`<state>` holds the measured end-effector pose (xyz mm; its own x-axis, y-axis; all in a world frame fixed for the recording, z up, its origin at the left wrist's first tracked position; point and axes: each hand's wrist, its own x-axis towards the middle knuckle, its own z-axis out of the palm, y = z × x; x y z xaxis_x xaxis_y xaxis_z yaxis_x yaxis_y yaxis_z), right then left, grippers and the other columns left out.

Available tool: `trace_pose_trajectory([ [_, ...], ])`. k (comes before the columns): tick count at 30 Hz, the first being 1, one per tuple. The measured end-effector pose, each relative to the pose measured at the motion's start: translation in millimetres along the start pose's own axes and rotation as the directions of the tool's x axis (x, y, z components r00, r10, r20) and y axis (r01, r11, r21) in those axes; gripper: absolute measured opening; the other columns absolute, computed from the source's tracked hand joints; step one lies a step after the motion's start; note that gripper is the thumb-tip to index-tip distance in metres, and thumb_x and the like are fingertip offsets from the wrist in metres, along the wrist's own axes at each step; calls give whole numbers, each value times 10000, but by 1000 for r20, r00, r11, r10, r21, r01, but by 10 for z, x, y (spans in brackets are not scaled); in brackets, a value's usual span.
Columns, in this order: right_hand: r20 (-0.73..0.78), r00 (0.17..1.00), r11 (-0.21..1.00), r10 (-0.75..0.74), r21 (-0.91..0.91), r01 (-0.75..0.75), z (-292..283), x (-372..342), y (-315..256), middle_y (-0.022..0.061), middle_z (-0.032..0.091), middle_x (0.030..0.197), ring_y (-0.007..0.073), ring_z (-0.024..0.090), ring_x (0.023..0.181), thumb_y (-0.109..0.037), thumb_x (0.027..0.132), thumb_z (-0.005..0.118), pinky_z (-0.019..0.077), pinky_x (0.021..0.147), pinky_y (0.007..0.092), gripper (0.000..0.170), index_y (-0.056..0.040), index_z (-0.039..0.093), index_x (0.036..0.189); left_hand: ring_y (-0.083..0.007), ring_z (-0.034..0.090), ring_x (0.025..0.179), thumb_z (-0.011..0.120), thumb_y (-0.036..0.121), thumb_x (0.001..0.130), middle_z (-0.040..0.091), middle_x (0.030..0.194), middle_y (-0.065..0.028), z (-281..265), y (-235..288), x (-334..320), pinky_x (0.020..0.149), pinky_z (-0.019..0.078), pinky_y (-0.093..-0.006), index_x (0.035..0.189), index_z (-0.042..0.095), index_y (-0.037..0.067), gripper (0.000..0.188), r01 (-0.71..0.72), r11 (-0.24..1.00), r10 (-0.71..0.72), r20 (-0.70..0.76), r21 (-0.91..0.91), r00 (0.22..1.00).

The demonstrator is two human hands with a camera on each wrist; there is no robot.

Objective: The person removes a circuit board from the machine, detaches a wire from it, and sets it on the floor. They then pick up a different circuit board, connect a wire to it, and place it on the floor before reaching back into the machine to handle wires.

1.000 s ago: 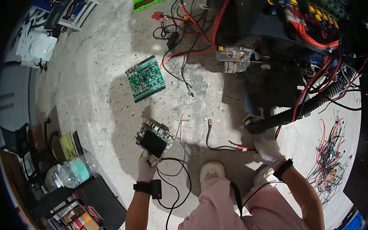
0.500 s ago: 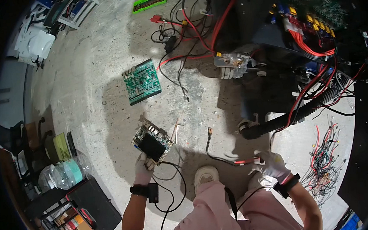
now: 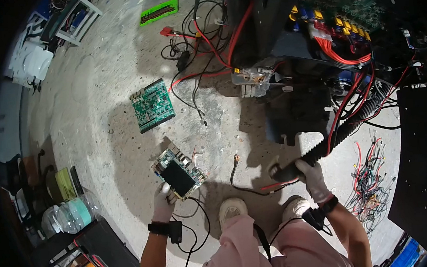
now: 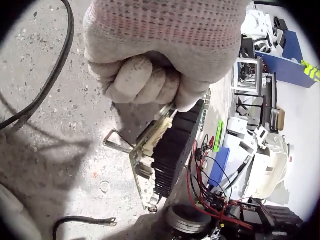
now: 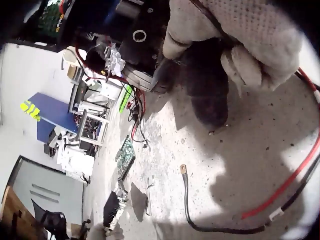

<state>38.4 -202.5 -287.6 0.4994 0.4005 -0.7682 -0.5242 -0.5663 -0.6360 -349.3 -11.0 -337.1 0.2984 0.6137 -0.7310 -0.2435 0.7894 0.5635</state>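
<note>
In the head view my gloved left hand (image 3: 164, 204) pinches the near edge of a circuit board (image 3: 179, 178), held tilted above the floor. The left wrist view shows the finned black heatsink (image 4: 177, 145) on that board. My gloved right hand (image 3: 316, 180) grips a thick black corrugated hose (image 3: 343, 135) close to its end. From the right wrist, the hose's dark rounded end (image 5: 207, 97) pokes out between thumb and fingers. A black cable with a ring lug (image 3: 235, 178) and a red lead (image 3: 280, 184) lie on the floor beneath the right hand.
Farther off lies a green circuit board (image 3: 152, 105). An L-shaped hex key (image 3: 198, 156) is beside the held board. At the right stands a large black machine (image 3: 291, 45) with red wiring. A tangle of thin wires (image 3: 371, 190) and a green tray (image 3: 159, 12) are on the floor.
My right hand was loosely spread over the red lead half a second ago; it has risen onto the hose and grips it. The left hand keeps hold of the circuit board. The head view has shifted.
</note>
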Motion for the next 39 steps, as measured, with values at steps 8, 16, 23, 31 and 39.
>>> trace_pose_trajectory([
  [8,81,991,982,-103,-152,114,-799,-349,213,32,580,771,111,535,723,-127,684,685,438,681,253,235,-1,604,865,-24,347,494,492,69,842,369,608,59,69,85,-12,407,290,-162,865,494,77,24,11,990,-17,44,143,999],
  [16,-1,999,926,-52,-374,48,-1250,-395,76,44,582,678,109,546,602,-72,623,669,467,551,259,186,-3,570,764,-22,306,467,537,230,842,363,588,76,295,95,53,432,277,-173,854,521,62,170,-11,906,-94,227,424,969],
  [23,-2,1000,890,11,-456,-11,-1612,-341,215,32,621,756,108,568,690,-107,633,731,461,658,259,267,-4,625,856,-15,323,502,579,289,815,403,629,70,432,-2,76,438,263,-163,909,541,34,275,-30,850,-138,278,525,951],
  [31,91,993,922,75,-386,-34,-1605,-285,198,34,623,762,115,578,704,-121,641,733,463,662,257,266,1,626,851,-7,356,523,573,262,817,471,697,61,409,-80,57,441,273,-151,993,549,10,309,-13,868,-116,228,496,967],
  [39,132,990,855,-39,-509,101,-1338,-15,334,43,621,702,116,585,656,-120,702,643,473,582,271,178,12,619,819,-11,369,536,551,229,861,447,643,76,723,-159,95,482,293,-169,883,573,34,198,-34,817,-146,265,575,953],
])
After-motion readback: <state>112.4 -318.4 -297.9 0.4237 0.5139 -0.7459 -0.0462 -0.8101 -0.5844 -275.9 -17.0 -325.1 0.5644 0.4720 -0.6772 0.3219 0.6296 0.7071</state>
